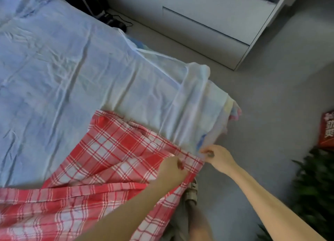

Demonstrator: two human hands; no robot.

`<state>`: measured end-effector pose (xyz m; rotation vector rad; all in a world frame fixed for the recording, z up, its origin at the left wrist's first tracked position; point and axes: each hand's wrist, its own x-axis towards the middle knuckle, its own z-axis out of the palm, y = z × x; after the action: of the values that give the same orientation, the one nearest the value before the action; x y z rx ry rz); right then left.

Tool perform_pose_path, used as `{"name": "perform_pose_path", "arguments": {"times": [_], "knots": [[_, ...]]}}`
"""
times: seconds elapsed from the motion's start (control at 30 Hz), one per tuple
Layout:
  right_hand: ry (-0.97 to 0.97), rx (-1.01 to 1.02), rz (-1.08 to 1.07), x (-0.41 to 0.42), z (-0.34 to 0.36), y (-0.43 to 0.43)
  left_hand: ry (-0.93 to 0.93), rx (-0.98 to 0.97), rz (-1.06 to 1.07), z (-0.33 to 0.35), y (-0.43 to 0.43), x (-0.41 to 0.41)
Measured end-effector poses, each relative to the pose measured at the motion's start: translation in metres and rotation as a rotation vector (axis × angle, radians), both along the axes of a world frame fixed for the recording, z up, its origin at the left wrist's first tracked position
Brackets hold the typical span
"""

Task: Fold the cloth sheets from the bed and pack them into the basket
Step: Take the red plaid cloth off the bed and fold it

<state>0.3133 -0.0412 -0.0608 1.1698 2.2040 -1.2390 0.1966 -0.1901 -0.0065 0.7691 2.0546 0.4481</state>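
Pinching one red plaid sheet [112,150] edge with two hands, left hand [172,170], right hand [217,156], fingers grasping cloth

Grey floor [253,99] (white drawers [207,23] behind).

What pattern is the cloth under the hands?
Red-and-white plaid cloth, head view.

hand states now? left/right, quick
Left hand: pinching the red plaid sheet at its edge.
Right hand: fingers curled, gripping the sheet's corner.
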Motion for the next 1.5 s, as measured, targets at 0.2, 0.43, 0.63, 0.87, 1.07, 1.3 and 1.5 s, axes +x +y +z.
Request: {"name": "perform_pose_path", "arguments": {"times": [0.2,0.43,0.63,0.87,1.07,1.3,1.5], "knots": [[0.071,-0.125,-0.387,0.007,-0.101,-0.019,-0.146,-0.048,0.128,-0.062,-0.013,0.006],[0.184,-0.413,-0.731,0.024,-0.112,-0.032,-0.351,-0.05,0.2,-0.068,-0.025,0.012],[0.022,-0.423,-0.668,0.043,-0.111,-0.033,-0.274,-0.022,0.153,-0.054,-0.031,0.002],[0.102,-0.241,-0.628,0.069,-0.072,-0.056,-0.208,0.083,0.067,-0.024,-0.056,0.003],[0.289,-0.038,-0.486,0.031,0.014,-0.112,-0.257,0.087,0.362,0.013,-0.084,0.01],[0.246,-0.11,-0.354,-0.025,0.064,-0.169,-0.003,0.043,0.243,0.042,-0.119,0.004],[0.188,-0.2,-0.283,-0.047,0.087,-0.193,0.273,0.052,0.113,0.059,-0.143,-0.001]]}}
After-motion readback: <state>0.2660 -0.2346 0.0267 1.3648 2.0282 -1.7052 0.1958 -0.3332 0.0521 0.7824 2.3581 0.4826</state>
